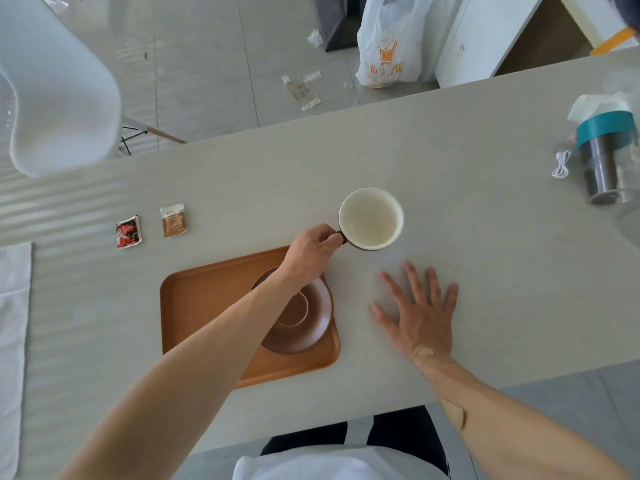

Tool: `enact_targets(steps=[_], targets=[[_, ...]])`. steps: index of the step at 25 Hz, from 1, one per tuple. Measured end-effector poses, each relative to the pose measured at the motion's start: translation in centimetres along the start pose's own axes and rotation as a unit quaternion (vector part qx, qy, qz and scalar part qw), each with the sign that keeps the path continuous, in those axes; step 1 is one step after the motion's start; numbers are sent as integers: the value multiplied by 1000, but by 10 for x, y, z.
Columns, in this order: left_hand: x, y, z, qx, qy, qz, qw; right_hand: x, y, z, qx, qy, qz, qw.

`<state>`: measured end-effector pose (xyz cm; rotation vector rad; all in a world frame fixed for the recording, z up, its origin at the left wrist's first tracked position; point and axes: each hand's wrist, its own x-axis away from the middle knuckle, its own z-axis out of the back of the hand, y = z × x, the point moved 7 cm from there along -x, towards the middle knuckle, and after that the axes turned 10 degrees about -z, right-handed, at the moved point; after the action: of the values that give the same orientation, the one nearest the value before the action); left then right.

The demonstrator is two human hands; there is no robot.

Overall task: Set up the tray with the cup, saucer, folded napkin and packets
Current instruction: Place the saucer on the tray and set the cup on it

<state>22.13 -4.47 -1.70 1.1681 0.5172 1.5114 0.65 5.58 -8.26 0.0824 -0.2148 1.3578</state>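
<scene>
An orange-brown tray point(194, 306) lies on the grey table, with a brown saucer point(311, 323) on its right half. My left forearm crosses over both. Beyond the tray's far right corner stands a cup point(371, 218), white inside and brown outside. My left hand point(311, 251) pinches its dark handle. My right hand point(419, 310) rests flat on the table right of the tray, fingers spread. A brown packet point(174, 220) and a red-and-black packet point(128, 232) lie on the table beyond the tray's left side. A white napkin point(12, 323) lies at the left edge.
A clear jar point(606, 157) with a teal band, tissue and a white cable point(561, 164) sit at the table's far right. A white chair point(52, 84) stands beyond the table at left. A plastic bag point(388, 46) and scraps lie on the floor.
</scene>
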Motion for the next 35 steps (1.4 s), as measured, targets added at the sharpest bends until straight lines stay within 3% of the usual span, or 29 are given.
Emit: enact_targets(steps=[8,16,26,35], targets=[[87,-49,64,34,45,15,998,-2,2,-5,7,1,0,1000],[135,-92,79,49,68,23,996,-4,3,-9,11,15,7,1000],[143,-107,83,-32,50,33,998,-1,3,-4,1,5,5,1000],[140,-86,96,-201,51,-91,974,-2,3,-5,6,-2,3,1000]])
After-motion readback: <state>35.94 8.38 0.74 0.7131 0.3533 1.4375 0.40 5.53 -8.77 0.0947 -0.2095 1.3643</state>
